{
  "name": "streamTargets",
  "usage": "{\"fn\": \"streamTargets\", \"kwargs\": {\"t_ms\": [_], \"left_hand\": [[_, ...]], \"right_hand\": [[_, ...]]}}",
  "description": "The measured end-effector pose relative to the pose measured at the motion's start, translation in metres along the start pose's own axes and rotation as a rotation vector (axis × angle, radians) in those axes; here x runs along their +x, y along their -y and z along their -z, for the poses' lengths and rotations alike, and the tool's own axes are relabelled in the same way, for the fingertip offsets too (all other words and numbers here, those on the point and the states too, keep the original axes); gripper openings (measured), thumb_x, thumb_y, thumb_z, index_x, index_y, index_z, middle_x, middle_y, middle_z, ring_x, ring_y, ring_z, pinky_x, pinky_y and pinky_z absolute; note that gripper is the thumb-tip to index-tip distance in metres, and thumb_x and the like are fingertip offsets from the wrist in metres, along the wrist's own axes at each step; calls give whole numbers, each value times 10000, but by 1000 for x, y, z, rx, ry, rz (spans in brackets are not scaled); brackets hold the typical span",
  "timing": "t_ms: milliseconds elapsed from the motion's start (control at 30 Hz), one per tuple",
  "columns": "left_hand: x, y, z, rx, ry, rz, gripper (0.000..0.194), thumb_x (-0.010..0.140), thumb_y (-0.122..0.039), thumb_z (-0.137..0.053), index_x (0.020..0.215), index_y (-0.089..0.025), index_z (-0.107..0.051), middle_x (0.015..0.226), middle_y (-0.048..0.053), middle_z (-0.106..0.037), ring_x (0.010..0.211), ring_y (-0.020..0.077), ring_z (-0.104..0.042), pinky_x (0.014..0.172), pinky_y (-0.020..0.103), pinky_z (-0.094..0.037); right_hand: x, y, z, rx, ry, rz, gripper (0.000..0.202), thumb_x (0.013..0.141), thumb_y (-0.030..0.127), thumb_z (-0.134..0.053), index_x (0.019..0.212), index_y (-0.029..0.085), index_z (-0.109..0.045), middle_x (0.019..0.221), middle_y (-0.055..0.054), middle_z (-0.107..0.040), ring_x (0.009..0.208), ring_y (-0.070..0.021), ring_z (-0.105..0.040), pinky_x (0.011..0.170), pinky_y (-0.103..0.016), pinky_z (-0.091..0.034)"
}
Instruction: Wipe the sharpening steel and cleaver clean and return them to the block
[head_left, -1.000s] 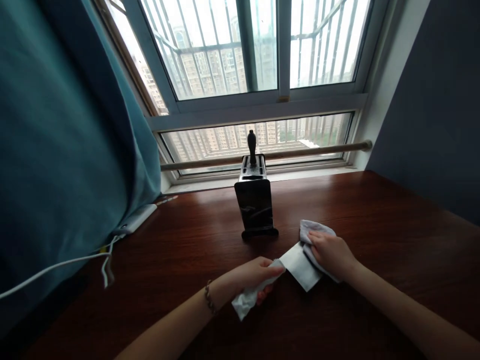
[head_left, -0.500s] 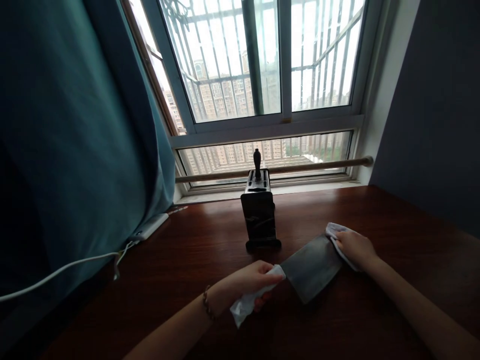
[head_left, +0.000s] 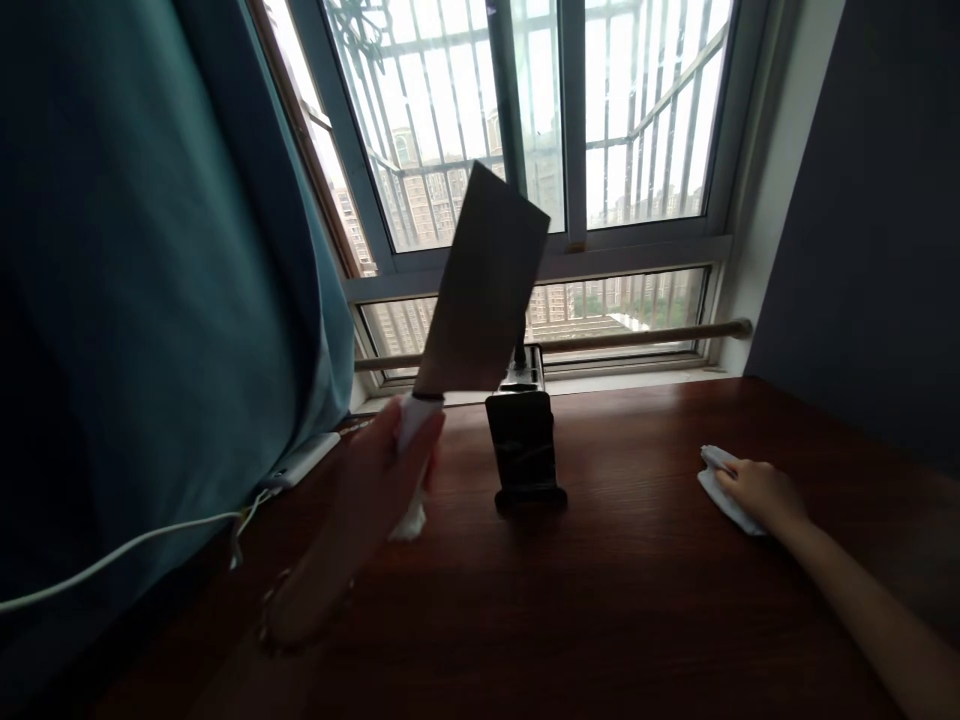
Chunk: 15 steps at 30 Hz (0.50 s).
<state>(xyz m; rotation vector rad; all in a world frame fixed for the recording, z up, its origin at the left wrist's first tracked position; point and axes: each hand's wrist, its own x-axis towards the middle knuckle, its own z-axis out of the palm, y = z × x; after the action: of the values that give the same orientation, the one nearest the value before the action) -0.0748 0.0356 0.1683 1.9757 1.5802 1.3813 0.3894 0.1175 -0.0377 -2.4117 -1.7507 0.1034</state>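
My left hand (head_left: 386, 460) is closed around the handle of a cleaver (head_left: 487, 285), with a white wrapping (head_left: 411, 522) between palm and handle. The broad blade points up and away, raised before the window. Motion smears this hand and its wrist a little. On the right, my right hand (head_left: 761, 492) grips a folded white cloth (head_left: 724, 490) at the wooden tabletop, well apart from the cleaver. Behind the blade's lower corner stands a black metal device (head_left: 523, 440) with an upright handle on top, partly hidden by the blade.
A white power strip (head_left: 306, 460) with a white cable (head_left: 127, 550) lies at the left, beside the blue curtain (head_left: 172, 250). The brown wooden tabletop (head_left: 615, 600) reaches back to the barred window (head_left: 645, 120). A horizontal rail (head_left: 645, 337) crosses below the window.
My left hand has lifted the cleaver from low over the table, up and to the left. The blade has come away from the cloth. My right hand has shifted right with the cloth.
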Motion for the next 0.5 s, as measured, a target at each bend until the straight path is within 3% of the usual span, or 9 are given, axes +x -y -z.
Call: {"fn": "streamTargets", "kwargs": {"t_ms": [167, 233, 333, 500], "left_hand": [[82, -6, 26, 821, -492, -278, 389, 887, -492, -412, 1089, -188, -546, 763, 51, -617, 642, 179, -564, 583, 263, -355], [113, -3, 32, 1024, -494, -359, 418, 919, -444, -356, 1229, -198, -491, 878, 91, -619, 729, 207, -567, 626, 286, -349], [147, 7, 35, 1238, -398, -547, 401, 951, -303, -262, 1276, -188, -466, 926, 145, -593, 863, 279, -547, 714, 371, -348], [170, 24, 34, 1272, -252, -700, 403, 941, -191, -235, 1228, -186, -519, 937, 156, -580, 888, 296, -542, 743, 425, -340]], "right_hand": [[-8, 7, 3, -50, -17, 17, 448, 848, 406, -261, 1014, 237, -641, 969, -143, -656, 875, -324, -616, 659, -366, -385], [-8, 7, 2, -49, -22, 23, 453, 851, 409, -253, 1013, 234, -638, 960, -146, -655, 872, -324, -617, 659, -367, -386], [-7, 7, -2, -37, -26, 30, 456, 855, 413, -250, 1011, 240, -641, 955, -147, -654, 869, -318, -622, 663, -367, -391], [-5, 7, -6, -16, -38, 35, 467, 859, 435, -250, 1066, 259, -630, 976, -140, -648, 875, -310, -623, 676, -369, -399]]}}
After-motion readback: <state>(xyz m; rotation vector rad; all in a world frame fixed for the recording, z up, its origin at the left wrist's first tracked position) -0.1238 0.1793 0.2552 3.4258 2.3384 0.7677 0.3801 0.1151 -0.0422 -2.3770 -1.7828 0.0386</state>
